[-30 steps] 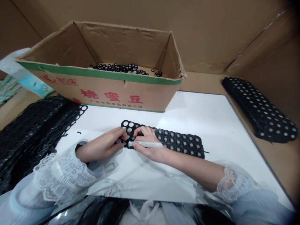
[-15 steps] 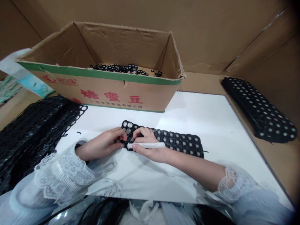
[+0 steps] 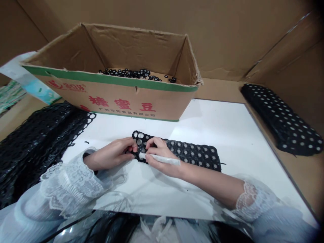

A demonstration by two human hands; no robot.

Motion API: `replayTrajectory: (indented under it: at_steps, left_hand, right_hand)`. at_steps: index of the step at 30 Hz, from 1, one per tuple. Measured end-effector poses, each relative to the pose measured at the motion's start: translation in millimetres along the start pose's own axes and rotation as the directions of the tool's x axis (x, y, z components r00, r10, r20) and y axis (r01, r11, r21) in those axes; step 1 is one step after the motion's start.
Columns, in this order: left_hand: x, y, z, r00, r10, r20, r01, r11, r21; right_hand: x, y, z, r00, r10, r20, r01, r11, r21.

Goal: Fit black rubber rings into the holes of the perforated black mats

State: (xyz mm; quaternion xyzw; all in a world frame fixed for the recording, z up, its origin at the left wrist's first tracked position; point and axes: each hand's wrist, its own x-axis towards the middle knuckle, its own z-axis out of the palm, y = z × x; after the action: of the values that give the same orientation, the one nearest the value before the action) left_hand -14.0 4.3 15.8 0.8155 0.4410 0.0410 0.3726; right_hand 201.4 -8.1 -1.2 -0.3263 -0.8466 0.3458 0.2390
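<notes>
A black strip (image 3: 199,155) with rows of round, pale-centred discs lies on the white board (image 3: 215,118). My left hand (image 3: 115,153) pinches the strip's left end, its fingertips on the edge. Over the strip, just to the right, my right hand (image 3: 162,157) is closed around a white pen-like tool (image 3: 167,159), whose tip points left at the discs near my left fingertips. Larger light circles show at the strip's upper left corner. The exact contact of the tool's tip is too small to tell.
Behind the strip stands an open cardboard box (image 3: 121,94) with small black rings (image 3: 134,73) inside. Black perforated sheets (image 3: 37,135) are piled at the left. Another dotted black bundle (image 3: 280,118) lies at the right, beside a cardboard wall.
The white tool has tilted slightly, its rear end now lower, and my right hand has shifted a little. My left hand keeps its place at the strip. The whole view has shifted slightly.
</notes>
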Motion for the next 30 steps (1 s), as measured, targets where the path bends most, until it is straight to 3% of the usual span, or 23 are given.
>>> replayTrajectory:
  at_steps: [8, 17, 30]
  left_hand:
    - [-0.5, 3.0, -0.9, 1.0, 0.014, 0.01, -0.014, 0.998, 0.057]
    - [-0.2, 2.8, -0.9, 1.0, 0.029, 0.0, -0.029, 0.998, 0.056]
    - [-0.8, 0.6, -0.6, 1.0, 0.005, -0.018, -0.004, 0.999, 0.051]
  right_hand:
    - [0.2, -3.4, 3.8, 0.998, -0.062, -0.023, 0.058, 0.99, -0.129]
    - [1.5, -6.3, 8.7, 0.999, -0.051, -0.01, 0.048, 0.98, -0.193]
    - [4.2, -3.9, 3.9, 0.997, -0.024, 0.07, 0.033, 0.991, -0.128]
